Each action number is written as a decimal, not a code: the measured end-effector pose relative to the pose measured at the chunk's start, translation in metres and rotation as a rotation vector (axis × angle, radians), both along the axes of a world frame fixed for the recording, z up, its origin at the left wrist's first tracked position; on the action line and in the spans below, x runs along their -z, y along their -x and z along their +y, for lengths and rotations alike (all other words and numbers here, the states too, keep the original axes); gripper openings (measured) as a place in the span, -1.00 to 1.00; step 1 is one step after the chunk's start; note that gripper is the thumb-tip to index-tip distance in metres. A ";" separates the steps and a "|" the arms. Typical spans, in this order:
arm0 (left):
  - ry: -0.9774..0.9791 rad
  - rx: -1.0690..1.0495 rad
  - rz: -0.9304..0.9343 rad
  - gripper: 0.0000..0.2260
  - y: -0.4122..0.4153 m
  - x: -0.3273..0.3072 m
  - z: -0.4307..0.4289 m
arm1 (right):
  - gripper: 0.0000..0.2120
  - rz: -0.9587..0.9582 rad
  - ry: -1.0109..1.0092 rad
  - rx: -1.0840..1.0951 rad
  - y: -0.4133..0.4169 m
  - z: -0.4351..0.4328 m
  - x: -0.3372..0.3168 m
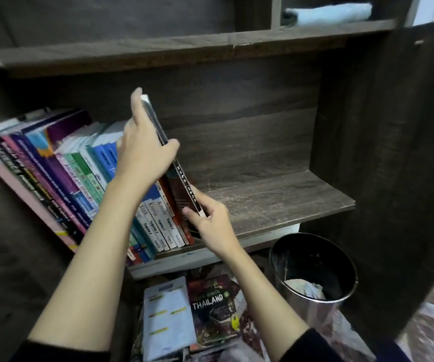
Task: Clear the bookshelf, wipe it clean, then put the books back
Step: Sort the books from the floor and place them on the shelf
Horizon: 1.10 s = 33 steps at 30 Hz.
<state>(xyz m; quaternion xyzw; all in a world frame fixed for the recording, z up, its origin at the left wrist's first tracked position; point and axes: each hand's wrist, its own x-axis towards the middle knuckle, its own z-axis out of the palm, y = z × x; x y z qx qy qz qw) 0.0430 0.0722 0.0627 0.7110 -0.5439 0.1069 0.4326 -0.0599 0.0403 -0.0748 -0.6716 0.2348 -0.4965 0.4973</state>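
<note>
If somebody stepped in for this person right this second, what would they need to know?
Left hand: grips the top of the dark book.
Right hand: fingers curled round its bottom corner.
The dark book leans against the right end of the row of books on the shelf.
Done: the row stands on the shelf's left part; the right part is bare.
Left: seat this book, then shelve the pile of books on the floor below.
A folded blue cloth lies in the upper compartment.
</note>
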 end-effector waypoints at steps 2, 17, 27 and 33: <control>0.014 -0.067 -0.054 -0.21 -0.007 0.008 0.010 | -0.51 0.045 0.025 -0.011 -0.006 0.003 0.004; -0.178 -0.151 -0.376 -0.13 -0.027 0.038 0.016 | -0.28 0.433 -0.136 -0.178 -0.004 -0.013 0.035; -0.202 -0.184 -0.420 -0.17 -0.031 0.033 0.012 | -0.34 0.731 -0.094 0.041 -0.003 -0.027 0.050; -0.121 -0.244 -0.504 -0.22 -0.032 0.044 0.002 | -0.56 0.714 -0.105 0.180 -0.017 -0.026 0.061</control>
